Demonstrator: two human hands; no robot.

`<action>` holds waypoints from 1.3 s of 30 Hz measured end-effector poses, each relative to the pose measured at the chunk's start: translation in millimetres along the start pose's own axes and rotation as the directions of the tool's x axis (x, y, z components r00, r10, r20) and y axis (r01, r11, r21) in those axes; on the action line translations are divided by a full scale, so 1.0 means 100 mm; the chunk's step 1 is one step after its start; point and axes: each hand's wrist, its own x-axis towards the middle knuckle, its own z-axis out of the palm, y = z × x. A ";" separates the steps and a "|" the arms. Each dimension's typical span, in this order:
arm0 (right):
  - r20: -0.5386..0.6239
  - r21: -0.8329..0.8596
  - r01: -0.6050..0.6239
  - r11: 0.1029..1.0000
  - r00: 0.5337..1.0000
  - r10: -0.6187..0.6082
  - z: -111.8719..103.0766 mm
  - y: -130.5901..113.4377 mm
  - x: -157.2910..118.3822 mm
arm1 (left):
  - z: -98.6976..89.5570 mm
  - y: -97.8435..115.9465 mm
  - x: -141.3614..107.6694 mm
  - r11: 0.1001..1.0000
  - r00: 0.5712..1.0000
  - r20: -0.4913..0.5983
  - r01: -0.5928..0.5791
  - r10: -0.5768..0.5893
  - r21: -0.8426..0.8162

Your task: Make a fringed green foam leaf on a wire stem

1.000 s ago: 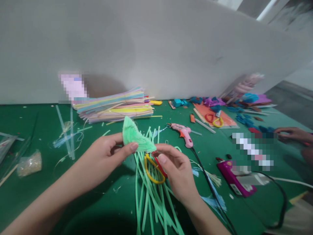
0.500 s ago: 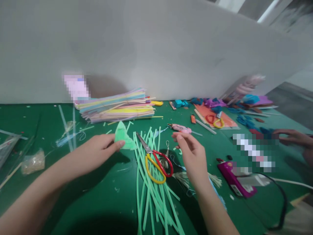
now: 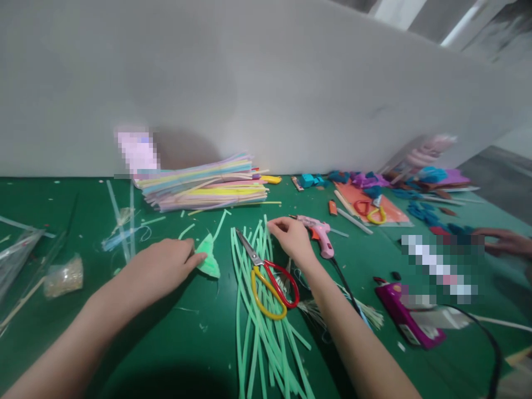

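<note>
Head camera: our left hand [image 3: 166, 263] pinches the left edge of a leaf-shaped green chenille piece [image 3: 210, 259] between thumb and fingers, low over the green tabletop [image 3: 145, 354] and left of the loose green pipe cleaners [image 3: 270, 335]; whether the piece touches the surface we cannot tell. Our right hand [image 3: 293, 238] has its fingertips drawn together by the far ends of those pipe cleaners, but we cannot tell whether they grip a stem. We judge the chenille piece very light, soft on its fuzzy face and springy rather than rigid, with little risk of slipping; a gentle pinch at an edge or pointed corner should suit it, since hard squeezing could bend it. The pipe cleaners look just as light and easily bent, best taken near an end. Scissors [image 3: 257, 261] with 1 red and 1 yellow handle loop lie across them. Small scraps dot the tabletop. A pink glue gun [image 3: 319, 227] lies just beside our right hand, a pastel pipe-cleaner bundle [image 3: 208, 185] rests near the grey wall [image 3: 249, 83], and a co-worker's hand [image 3: 501, 244] shows at far right.
</note>
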 end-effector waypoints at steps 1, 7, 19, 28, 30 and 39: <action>-0.009 0.004 0.021 1.000 1.000 -0.021 -0.02 -0.04 -0.02 | -0.01 0.01 -0.02 0.999 1.000 -0.021 0.009 -0.008 0.032; -0.100 -0.163 -0.006 0.987 0.995 -0.010 -0.06 -0.14 -0.17 | -0.08 0.17 -0.13 0.999 0.985 -0.170 0.011 -0.004 0.042; -0.045 -0.283 -0.058 0.957 0.998 0.047 0.00 -0.17 -0.10 | -0.15 0.37 -0.21 1.000 0.995 -0.097 0.004 -0.003 0.010; -0.033 -0.177 -0.026 0.984 0.999 0.020 0.10 -0.14 -0.06 | -0.11 0.39 -0.22 0.999 0.993 -0.116 -0.023 0.020 -0.027; -0.085 -0.100 0.030 0.995 0.996 -0.039 0.03 -0.22 -0.12 | -0.12 0.39 -0.21 0.999 0.992 -0.126 -0.027 0.021 -0.044; -0.484 0.373 0.533 0.760 0.810 -0.331 -0.50 -0.97 -0.93 | -0.17 0.70 -0.38 0.750 0.889 -0.371 -0.435 0.269 -0.499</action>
